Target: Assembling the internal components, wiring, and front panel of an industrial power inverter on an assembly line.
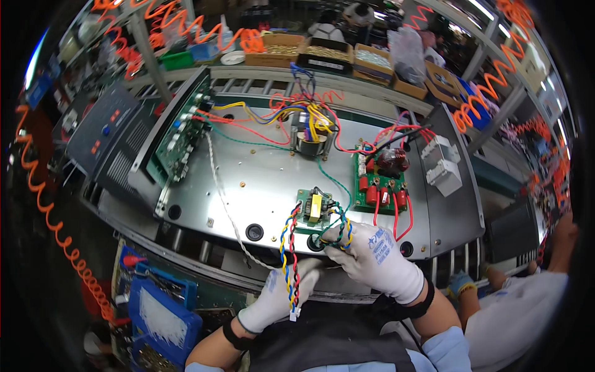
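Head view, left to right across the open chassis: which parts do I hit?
Upright green circuit board, small green board with yellow-taped transformer, green board with red capacitors, white blocky part.

Metal posts point(150, 57), bright tube lights point(481, 8)

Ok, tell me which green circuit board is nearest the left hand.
The small board with the yellow component, just beyond the left hand; the upright board at left and the red-capacitor board sit farther away.
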The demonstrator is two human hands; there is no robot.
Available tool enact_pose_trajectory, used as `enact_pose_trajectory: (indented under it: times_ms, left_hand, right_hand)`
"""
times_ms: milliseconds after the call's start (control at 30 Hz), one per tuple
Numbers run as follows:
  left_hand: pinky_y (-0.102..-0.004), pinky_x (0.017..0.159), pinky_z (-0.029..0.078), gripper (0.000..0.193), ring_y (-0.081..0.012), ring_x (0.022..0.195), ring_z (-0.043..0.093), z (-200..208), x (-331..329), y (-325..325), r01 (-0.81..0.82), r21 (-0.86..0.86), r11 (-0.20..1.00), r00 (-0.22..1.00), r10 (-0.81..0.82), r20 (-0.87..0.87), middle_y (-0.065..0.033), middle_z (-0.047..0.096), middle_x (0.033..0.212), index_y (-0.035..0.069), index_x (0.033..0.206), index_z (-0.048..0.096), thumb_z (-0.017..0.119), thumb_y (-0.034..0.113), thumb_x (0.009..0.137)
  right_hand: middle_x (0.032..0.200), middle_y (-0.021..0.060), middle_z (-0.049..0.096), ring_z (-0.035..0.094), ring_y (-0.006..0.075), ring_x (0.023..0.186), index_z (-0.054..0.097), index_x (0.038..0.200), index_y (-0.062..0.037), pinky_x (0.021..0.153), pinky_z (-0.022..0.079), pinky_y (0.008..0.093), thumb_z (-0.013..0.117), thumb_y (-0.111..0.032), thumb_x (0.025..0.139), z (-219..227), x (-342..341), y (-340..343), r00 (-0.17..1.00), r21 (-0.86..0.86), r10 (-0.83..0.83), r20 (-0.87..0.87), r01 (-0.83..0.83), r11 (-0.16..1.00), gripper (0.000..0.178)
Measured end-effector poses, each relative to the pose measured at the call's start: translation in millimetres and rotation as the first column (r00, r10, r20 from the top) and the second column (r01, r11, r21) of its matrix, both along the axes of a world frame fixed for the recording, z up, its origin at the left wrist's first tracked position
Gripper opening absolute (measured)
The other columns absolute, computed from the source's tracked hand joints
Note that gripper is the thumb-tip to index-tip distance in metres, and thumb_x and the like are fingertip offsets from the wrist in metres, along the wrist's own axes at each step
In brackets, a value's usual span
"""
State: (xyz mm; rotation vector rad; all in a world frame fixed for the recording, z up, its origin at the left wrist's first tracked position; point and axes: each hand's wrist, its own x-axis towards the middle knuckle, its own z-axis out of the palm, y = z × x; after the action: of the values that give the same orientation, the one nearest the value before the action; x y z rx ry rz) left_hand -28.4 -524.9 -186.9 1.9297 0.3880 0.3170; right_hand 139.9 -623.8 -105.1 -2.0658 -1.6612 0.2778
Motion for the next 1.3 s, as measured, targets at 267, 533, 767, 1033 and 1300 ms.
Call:
enact_pose_trajectory:
  times_ms: [267, 533, 767, 1033, 1300]
  left_hand:
    - [-0.0288, 0.064, 0.046, 0.022, -0.0202, 0.073, 0.060, -38, 28, -32, 0.089, -0.945, 0.314, 0.836, 0.492, 0.242, -0.0051, 0.062, 0.087, 0.002, 0.104, 0.058, 0.049, 0.020, 0.095]
    - [-0.0338, 0.079, 0.049, 0.027, -0.0209, 0.090, 0.061, -58, 50, -33, 0.482, -0.866, 0.135, 0.689, 0.551, 0.470, -0.0098, 0.062, 0.104, 0.002, 0.117, 0.054, 0.057, 0.013, 0.093]
    - [-0.0345, 0.078, 0.050, 0.024, -0.0240, 0.088, 0.061, -69, 52, -30, 0.515, -0.857, 0.005, 0.727, 0.528, 0.439, -0.0149, 0.062, 0.099, -0.006, 0.109, 0.055, 0.054, 0.012, 0.094]
    - [-0.0327, 0.081, 0.047, 0.025, -0.0208, 0.090, 0.058, -76, 55, -14, 0.664, -0.746, -0.043, 0.678, 0.457, 0.576, -0.0111, 0.063, 0.098, -0.003, 0.110, 0.057, 0.055, 0.010, 0.089]
    - [-0.0309, 0.076, 0.051, 0.029, -0.0232, 0.094, 0.064, -90, 59, -21, 0.614, -0.786, -0.070, 0.740, 0.398, 0.543, -0.0142, 0.065, 0.105, -0.004, 0.115, 0.057, 0.058, 0.002, 0.087]
  right_hand:
    - [0.080, 0.0103, 0.060, 0.063, 0.0263, 0.066, 0.062, 0.091, -0.0091, 0.055, 0.049, 0.0386, 0.063, -0.024, 0.083, 3, 0, 0, 0.964, 0.075, 0.196, 0.180, -0.212, 0.974, 0.017]
    - [0.079, 0.0128, 0.061, 0.062, 0.0311, 0.072, 0.064, 0.088, -0.0093, 0.060, 0.049, 0.0403, 0.064, -0.015, 0.078, 2, -4, 5, 0.907, 0.064, 0.136, 0.399, -0.175, 0.983, 0.011]
    - [0.079, 0.0135, 0.063, 0.064, 0.0305, 0.073, 0.066, 0.094, -0.0119, 0.060, 0.050, 0.0419, 0.062, -0.023, 0.081, 5, -18, 7, 0.890, 0.006, 0.091, 0.446, -0.105, 0.994, 0.018]
    - [0.076, 0.0132, 0.064, 0.064, 0.0317, 0.073, 0.067, 0.073, -0.0071, 0.061, 0.050, 0.0402, 0.063, -0.028, 0.083, 37, -38, 26, 0.927, -0.374, 0.065, 0.369, 0.085, 0.923, 0.024]
    - [0.092, 0.0153, 0.064, 0.062, 0.0344, 0.085, 0.063, 0.101, -0.0063, 0.071, 0.050, 0.0390, 0.066, -0.012, 0.081, 19, -39, 6, 0.989, 0.093, 0.004, 0.147, -0.018, 0.996, 0.020]
